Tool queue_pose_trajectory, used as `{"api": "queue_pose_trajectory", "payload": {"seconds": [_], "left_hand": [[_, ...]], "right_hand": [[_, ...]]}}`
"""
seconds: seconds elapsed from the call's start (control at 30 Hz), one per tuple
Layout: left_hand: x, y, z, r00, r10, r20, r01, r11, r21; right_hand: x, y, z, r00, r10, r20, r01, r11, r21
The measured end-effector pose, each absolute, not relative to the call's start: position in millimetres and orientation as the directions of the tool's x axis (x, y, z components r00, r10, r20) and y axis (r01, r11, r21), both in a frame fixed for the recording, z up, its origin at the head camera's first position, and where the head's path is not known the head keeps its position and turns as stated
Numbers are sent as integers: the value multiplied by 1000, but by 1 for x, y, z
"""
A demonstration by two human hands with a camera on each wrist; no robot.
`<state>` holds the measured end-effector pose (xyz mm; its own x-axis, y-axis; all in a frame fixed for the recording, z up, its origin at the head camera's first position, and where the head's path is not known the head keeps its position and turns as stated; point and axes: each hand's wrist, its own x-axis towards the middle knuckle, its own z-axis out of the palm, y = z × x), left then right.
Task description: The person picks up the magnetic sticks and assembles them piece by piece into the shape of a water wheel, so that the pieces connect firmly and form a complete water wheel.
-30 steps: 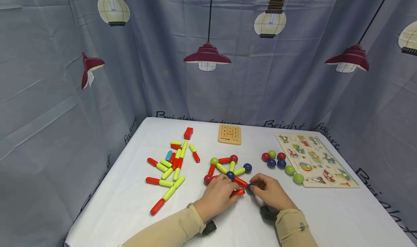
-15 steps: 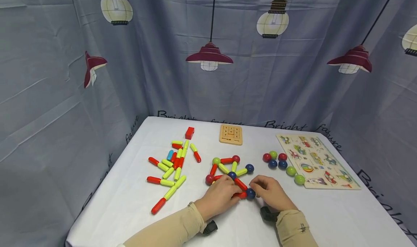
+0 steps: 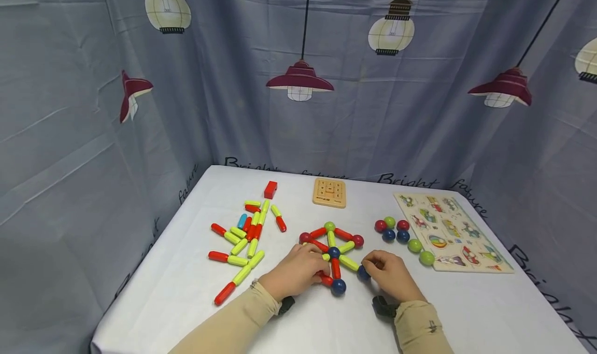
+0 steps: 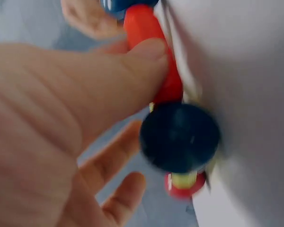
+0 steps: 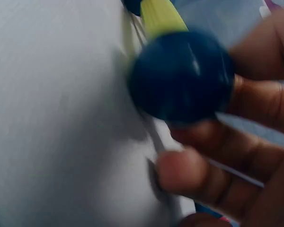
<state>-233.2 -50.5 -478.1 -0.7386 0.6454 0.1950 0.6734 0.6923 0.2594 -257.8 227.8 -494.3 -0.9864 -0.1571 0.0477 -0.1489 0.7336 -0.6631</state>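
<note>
Near the middle of the white table (image 3: 289, 323), the wheel-like frame of rods and balls (image 3: 333, 252) lies turned clockwise from half a second ago: its green ball (image 3: 329, 226) now sits farthest away, and one dark blue ball (image 3: 338, 287) nearest. The left hand (image 3: 298, 271) pinches a red rod (image 3: 326, 280) beside that ball; the right hand (image 3: 389, 275) grips another blue ball (image 3: 364, 273). Loose rods (image 3: 252, 233) lie left, a picture board (image 3: 436, 230) right
</note>
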Motion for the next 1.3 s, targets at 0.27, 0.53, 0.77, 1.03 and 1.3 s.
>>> {"api": "queue_pose_trajectory", "payload": {"seconds": [0.27, 0.53, 0.77, 1.03, 1.3], "left_hand": [[-237, -72, -468, -759, 632, 155, 649, 720, 245], [-242, -76, -472, -804, 560, 199, 592, 780, 201], [-244, -81, -472, -854, 459, 243, 511, 827, 234], [-233, -111, -450, -998, -4, 55, 3, 993, 121], [-239, -118, -457, -997, 68, 33, 74, 967, 245]], "right_hand": [[-258, 228, -495, -973, -131, 192, -227, 717, -659], [-264, 226, -500, -971, -184, 151, -237, 797, -555], [-263, 225, -503, -970, -188, 157, -243, 806, -540], [-264, 224, -501, -975, -140, 172, -212, 815, -539], [-264, 225, -500, -977, -135, 164, -205, 806, -556]]}}
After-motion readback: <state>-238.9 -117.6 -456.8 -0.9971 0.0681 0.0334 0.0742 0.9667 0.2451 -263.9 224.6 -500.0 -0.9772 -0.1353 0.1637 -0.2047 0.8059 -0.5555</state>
